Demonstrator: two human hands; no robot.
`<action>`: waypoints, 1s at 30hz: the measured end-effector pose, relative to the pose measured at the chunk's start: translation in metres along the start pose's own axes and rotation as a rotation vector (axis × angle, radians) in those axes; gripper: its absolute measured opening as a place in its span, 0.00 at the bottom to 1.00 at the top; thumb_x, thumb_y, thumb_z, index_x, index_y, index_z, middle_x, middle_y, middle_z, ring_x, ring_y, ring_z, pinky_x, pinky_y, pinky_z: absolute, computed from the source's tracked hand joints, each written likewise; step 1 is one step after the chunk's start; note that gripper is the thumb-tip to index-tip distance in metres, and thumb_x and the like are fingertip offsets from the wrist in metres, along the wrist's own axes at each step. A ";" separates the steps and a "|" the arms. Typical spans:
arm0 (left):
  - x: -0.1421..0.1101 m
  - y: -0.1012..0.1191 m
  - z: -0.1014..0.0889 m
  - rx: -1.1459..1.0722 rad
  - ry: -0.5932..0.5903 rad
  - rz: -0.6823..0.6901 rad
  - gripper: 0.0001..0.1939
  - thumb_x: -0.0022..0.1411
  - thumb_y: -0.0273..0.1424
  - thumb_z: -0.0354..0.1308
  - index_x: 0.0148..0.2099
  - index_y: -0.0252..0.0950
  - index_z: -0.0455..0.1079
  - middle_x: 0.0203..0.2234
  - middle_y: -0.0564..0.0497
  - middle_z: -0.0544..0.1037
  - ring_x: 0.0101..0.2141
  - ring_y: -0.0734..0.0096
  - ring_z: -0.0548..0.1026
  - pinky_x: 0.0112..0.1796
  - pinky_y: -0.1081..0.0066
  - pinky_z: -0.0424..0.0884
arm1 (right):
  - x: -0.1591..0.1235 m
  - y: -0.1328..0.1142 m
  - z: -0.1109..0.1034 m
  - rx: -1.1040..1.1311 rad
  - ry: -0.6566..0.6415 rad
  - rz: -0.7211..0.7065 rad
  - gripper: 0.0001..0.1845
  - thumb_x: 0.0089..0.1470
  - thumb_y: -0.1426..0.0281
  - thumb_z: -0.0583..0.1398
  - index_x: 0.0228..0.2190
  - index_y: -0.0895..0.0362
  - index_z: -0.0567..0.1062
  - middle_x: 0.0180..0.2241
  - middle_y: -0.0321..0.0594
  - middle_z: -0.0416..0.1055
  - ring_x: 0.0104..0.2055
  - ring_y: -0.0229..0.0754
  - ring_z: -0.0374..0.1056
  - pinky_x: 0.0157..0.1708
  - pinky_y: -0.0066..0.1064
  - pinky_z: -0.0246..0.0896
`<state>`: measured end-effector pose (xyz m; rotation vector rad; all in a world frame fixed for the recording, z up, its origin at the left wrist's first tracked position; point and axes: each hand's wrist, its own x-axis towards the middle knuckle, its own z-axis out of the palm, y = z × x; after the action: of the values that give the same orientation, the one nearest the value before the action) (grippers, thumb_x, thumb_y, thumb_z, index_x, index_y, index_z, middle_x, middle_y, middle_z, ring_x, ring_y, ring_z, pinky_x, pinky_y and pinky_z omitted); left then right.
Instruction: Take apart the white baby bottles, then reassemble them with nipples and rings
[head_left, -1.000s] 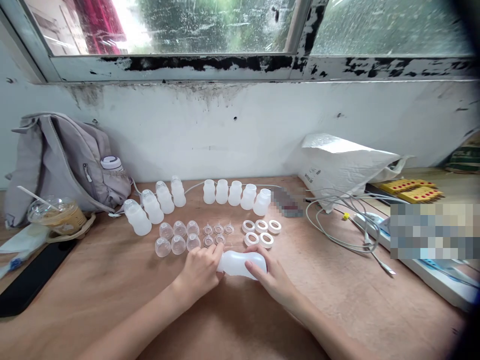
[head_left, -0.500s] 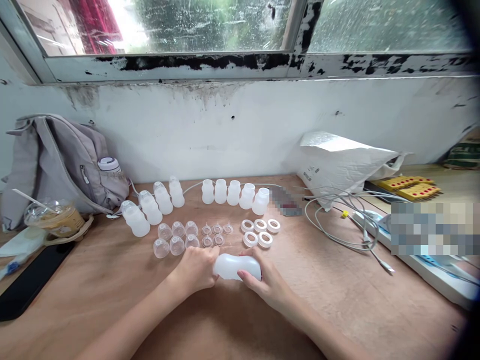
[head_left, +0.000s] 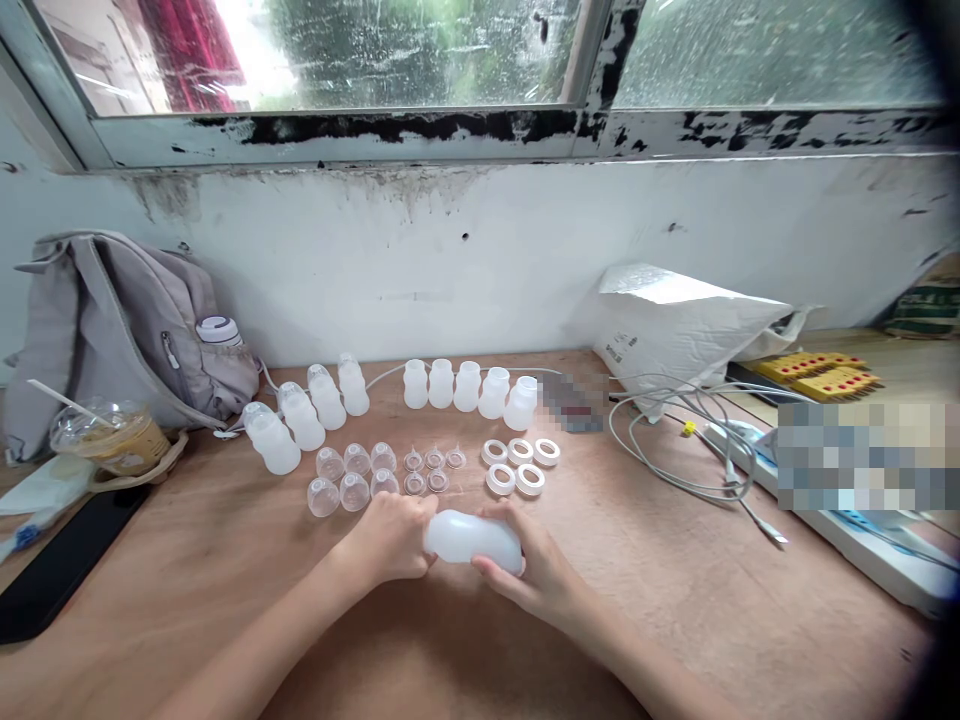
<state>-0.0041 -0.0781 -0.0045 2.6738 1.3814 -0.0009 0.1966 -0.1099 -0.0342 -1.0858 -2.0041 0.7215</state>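
Observation:
A frosted white baby bottle [head_left: 469, 537] lies sideways between my hands, above the table. My right hand [head_left: 534, 565] is wrapped round its base end, thumb on the near side. Closed in a fist, my left hand [head_left: 396, 537] grips the other end, so the bottle's neck and whatever sits on it are hidden. Just beyond my hands are clear domed caps [head_left: 354, 491], transparent nipples [head_left: 437, 481] and white collar rings [head_left: 530, 480]. Farther back stand several open bottles [head_left: 467, 387], with a slanting row of capped bottles [head_left: 301, 416] to their left.
A grey backpack [head_left: 127, 330], an iced drink cup [head_left: 112, 440] and a black phone [head_left: 71, 565] are on the left. To the right lie a coiled white cable [head_left: 675, 480], a white power strip [head_left: 870, 550] and a white bag [head_left: 667, 325] against the wall.
The bottle has turned slightly in my hands, its base end tipping a little nearer to me. My right hand has shifted slightly with it; the parts on the table stay put.

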 end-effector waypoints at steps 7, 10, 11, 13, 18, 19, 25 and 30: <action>-0.002 -0.004 -0.002 -0.006 -0.013 -0.017 0.09 0.45 0.31 0.53 0.32 0.37 0.66 0.25 0.48 0.77 0.27 0.58 0.76 0.24 0.70 0.65 | 0.000 0.000 -0.003 0.039 -0.020 -0.120 0.17 0.49 0.71 0.59 0.43 0.53 0.65 0.42 0.44 0.62 0.43 0.46 0.62 0.40 0.35 0.61; -0.002 -0.003 -0.003 -0.008 -0.011 -0.060 0.10 0.46 0.32 0.53 0.34 0.37 0.67 0.27 0.47 0.77 0.29 0.58 0.76 0.26 0.70 0.66 | 0.003 -0.003 -0.005 0.233 0.000 0.083 0.18 0.51 0.66 0.58 0.44 0.52 0.63 0.42 0.42 0.63 0.44 0.45 0.63 0.41 0.35 0.61; -0.002 -0.002 -0.004 0.000 -0.009 -0.082 0.10 0.46 0.33 0.53 0.34 0.37 0.66 0.27 0.47 0.77 0.29 0.57 0.76 0.26 0.69 0.66 | 0.004 -0.003 -0.005 0.329 0.006 0.175 0.18 0.52 0.62 0.57 0.44 0.52 0.62 0.41 0.42 0.64 0.42 0.44 0.64 0.39 0.34 0.63; -0.002 -0.001 -0.004 0.024 -0.009 -0.121 0.10 0.47 0.32 0.53 0.34 0.37 0.66 0.27 0.46 0.77 0.30 0.56 0.76 0.27 0.69 0.67 | 0.006 -0.001 -0.003 0.534 -0.010 0.358 0.19 0.54 0.56 0.52 0.44 0.53 0.60 0.35 0.40 0.66 0.34 0.41 0.67 0.28 0.30 0.65; -0.002 -0.001 -0.004 0.051 -0.028 -0.152 0.09 0.46 0.30 0.53 0.34 0.36 0.66 0.28 0.45 0.78 0.30 0.56 0.76 0.28 0.67 0.68 | 0.011 0.001 -0.003 0.828 -0.102 0.602 0.18 0.52 0.54 0.54 0.38 0.53 0.61 0.27 0.33 0.64 0.17 0.32 0.61 0.12 0.21 0.53; -0.002 -0.001 -0.005 0.051 -0.031 -0.155 0.09 0.46 0.30 0.53 0.34 0.36 0.66 0.28 0.45 0.78 0.30 0.56 0.76 0.28 0.67 0.68 | 0.012 0.000 -0.005 0.860 -0.106 0.593 0.17 0.51 0.56 0.56 0.39 0.53 0.61 0.29 0.34 0.64 0.18 0.31 0.62 0.12 0.21 0.54; -0.002 -0.002 -0.005 0.045 -0.033 -0.162 0.09 0.47 0.31 0.53 0.34 0.36 0.66 0.28 0.45 0.77 0.30 0.56 0.76 0.28 0.67 0.68 | 0.010 0.000 -0.015 0.922 -0.044 0.402 0.12 0.40 0.73 0.63 0.31 0.53 0.71 0.47 0.38 0.64 0.44 0.43 0.64 0.39 0.31 0.62; -0.002 0.001 -0.001 0.026 -0.045 -0.137 0.07 0.47 0.30 0.53 0.33 0.37 0.65 0.28 0.45 0.77 0.30 0.56 0.76 0.27 0.68 0.67 | 0.009 0.004 -0.011 0.968 -0.020 0.483 0.17 0.49 0.64 0.59 0.43 0.50 0.69 0.47 0.40 0.64 0.47 0.45 0.62 0.42 0.35 0.62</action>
<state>-0.0051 -0.0802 -0.0028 2.5767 1.5568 -0.0928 0.2043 -0.0987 -0.0282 -0.9204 -1.1079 1.7117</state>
